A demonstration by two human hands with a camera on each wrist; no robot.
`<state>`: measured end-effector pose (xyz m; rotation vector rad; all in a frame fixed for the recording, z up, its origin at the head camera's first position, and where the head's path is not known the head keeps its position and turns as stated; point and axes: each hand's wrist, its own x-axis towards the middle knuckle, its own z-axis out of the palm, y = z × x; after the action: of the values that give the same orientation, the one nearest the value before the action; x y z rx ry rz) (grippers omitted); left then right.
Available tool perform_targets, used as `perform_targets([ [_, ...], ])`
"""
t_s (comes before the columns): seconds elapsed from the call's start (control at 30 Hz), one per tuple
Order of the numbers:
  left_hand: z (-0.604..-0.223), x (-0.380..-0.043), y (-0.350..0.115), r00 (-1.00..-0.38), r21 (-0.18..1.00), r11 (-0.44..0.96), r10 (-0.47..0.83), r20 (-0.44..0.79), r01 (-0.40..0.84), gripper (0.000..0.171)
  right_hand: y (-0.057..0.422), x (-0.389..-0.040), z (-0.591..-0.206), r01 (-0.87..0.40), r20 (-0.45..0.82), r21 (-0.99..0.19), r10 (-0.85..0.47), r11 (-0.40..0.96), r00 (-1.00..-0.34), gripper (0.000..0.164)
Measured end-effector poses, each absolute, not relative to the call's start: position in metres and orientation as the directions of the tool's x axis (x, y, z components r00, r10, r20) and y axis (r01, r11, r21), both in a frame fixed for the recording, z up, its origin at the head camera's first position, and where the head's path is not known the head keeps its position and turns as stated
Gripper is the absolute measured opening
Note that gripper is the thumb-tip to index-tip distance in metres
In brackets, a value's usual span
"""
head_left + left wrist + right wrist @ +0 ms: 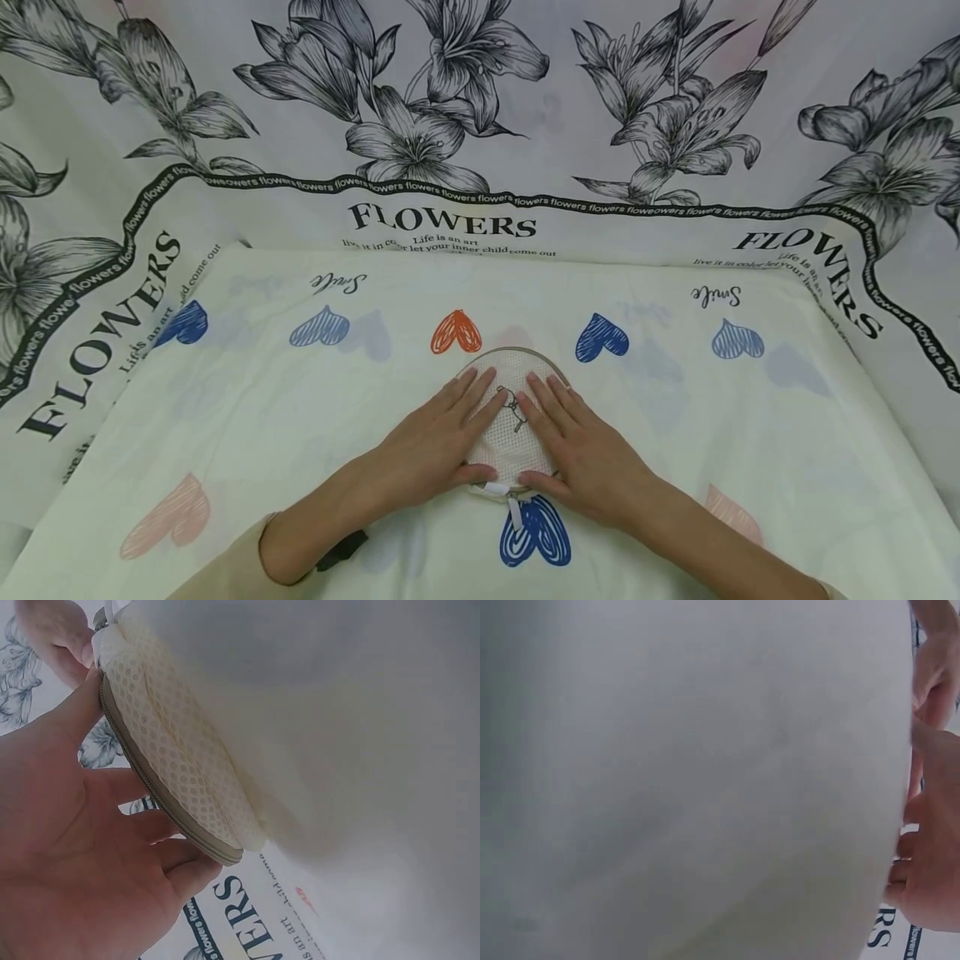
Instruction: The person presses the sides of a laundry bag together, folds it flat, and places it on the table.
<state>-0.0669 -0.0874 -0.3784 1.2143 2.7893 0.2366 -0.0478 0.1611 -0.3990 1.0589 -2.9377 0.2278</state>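
Observation:
A small round white mesh pouch [513,450] with a tan zipper [161,799] along its edge lies on the white cloth, a thin dark drawing [519,421] on its top. My left hand [438,433] rests on its left side, fingers stretched forward over the mesh and thumb at the near rim. From the other side my right hand [592,446] does the same, fingers extended, thumb at the near edge. A pale zipper pull [514,512] hangs off the near rim. In the left wrist view, the pouch's netted side [176,750] shows beside my palm. Cloth fills most of the right wrist view.
The white cloth [300,442] under the pouch carries printed hearts in blue, red and pink. Behind it and along both sides stands a white fabric [555,158] printed with black lilies and the word FLOWERS. A dark object [342,550] shows under my left forearm.

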Motion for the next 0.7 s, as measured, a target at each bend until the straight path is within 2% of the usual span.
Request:
perform_targets([
  [0.47,-0.3794,-0.067,-0.087,-0.659,0.163,0.659,0.75,-0.066,0.734,0.089,0.1589,-0.0477,-0.4022,-0.627,0.016,-0.114,-0.63,0.771,-0.777,0.09],
  [0.7,-0.3811,-0.0683,-0.0861,-0.651,0.151,0.658,0.753,-0.098,0.738,0.087,0.1584,-0.0486,-0.4044,-0.64,0.033,-0.102,-0.64,0.762,-0.767,0.089],
])
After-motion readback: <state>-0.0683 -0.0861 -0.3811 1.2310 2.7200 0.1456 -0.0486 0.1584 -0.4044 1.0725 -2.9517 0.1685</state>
